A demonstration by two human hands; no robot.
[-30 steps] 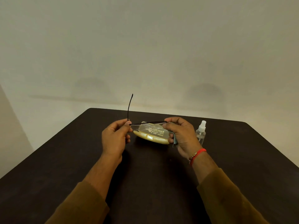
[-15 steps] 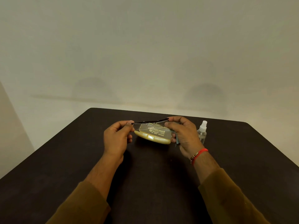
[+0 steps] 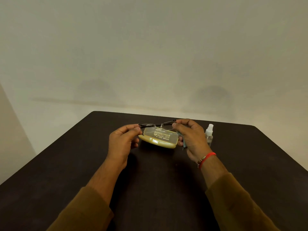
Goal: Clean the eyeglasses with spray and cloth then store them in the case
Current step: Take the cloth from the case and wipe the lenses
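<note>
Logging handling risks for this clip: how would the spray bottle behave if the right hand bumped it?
The spray bottle stands upright, tall and narrow, close beside the right hand, so a sideways knock would probably tip it. It looks like clear plastic, so it is likely light. Once down, its round body may roll on the table.

My eyeglasses [image 3: 157,126] have a thin, dark, glossy frame. The case [image 3: 158,140] looks like glossy yellowish plastic, the spray bottle [image 3: 209,136] clear plastic, the table [image 3: 80,164] matt.
</note>
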